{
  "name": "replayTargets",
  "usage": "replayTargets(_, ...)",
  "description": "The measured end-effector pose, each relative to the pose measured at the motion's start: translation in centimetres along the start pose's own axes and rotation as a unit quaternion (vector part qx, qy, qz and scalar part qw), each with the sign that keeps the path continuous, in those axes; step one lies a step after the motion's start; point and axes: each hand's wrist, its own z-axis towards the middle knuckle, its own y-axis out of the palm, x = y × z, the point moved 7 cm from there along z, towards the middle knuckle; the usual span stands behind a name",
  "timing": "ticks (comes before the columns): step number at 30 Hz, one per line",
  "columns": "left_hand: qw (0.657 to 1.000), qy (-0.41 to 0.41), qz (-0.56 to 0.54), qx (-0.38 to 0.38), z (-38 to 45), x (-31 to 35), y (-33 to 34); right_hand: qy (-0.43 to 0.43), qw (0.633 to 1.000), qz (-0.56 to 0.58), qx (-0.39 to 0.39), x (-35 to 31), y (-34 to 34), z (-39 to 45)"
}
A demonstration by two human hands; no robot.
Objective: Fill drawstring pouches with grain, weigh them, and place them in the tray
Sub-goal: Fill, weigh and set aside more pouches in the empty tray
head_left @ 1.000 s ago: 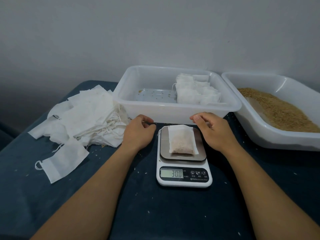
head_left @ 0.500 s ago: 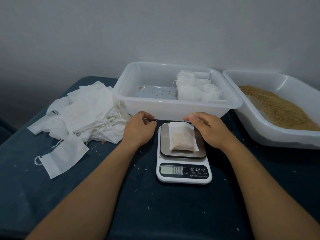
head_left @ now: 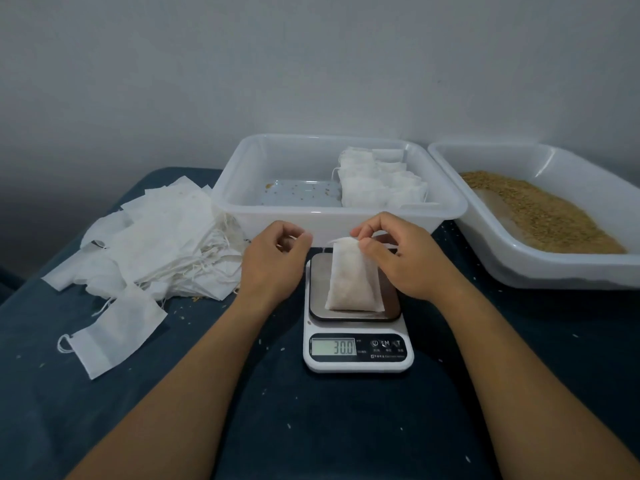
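A filled white drawstring pouch (head_left: 350,285) rests on the steel platform of a small digital scale (head_left: 358,351) whose display reads 30.0. My right hand (head_left: 407,259) pinches the pouch's gathered top edge, tilting that end up off the platform. My left hand (head_left: 275,259) is just left of the scale, its fingers curled; it seems to pinch the thin drawstring running from the pouch mouth. The clear plastic tray (head_left: 311,220) stands behind the scale, with several filled pouches (head_left: 379,183) stacked in its right half.
A second tray of brown grain (head_left: 543,213) sits at the right. A heap of empty pouches (head_left: 159,244) lies at the left, with one loose pouch (head_left: 114,336) nearer me. Stray grains dot the dark blue tabletop (head_left: 346,427).
My right hand has moved onto the pouch's top and raised it from lying flat. My left hand has lifted slightly and curled tighter. The scale reading stays at 30.0.
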Motion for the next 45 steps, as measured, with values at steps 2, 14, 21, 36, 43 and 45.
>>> replayTargets(2, 0.998, 0.034, -0.053, -0.029, -0.9, 1.6, 0.4, -0.053, 0.998, 0.015, 0.022, -1.7, -0.9, -0.3)
replayTargets(14, 0.923, -0.005, -0.279, -0.264, -3.1, 6.1, 5.5, -0.175, 0.976, 0.040, 0.121, -7.3, -5.9, 1.7)
replayTargets(21, 0.830, -0.128, -0.491, -0.233, -0.9, 8.6, 7.7, -0.111, 0.975, 0.078, 0.176, -4.8, -10.0, 3.0)
replayTargets(36, 0.929, -0.072, -0.280, -0.231, 4.7, 14.3, 15.5, 0.017, 0.980, 0.063, 0.186, 3.7, -15.8, 4.4)
replayTargets(43, 0.951, -0.030, -0.198, -0.233, 5.8, 16.3, 19.1, 0.038, 0.956, -0.034, 0.290, 6.1, -19.1, 3.3)
replayTargets(45, 0.956, -0.024, -0.177, -0.233, 5.9, 16.6, 19.9, 0.031, 0.957, 0.005, 0.288, 6.5, -19.5, 3.0)
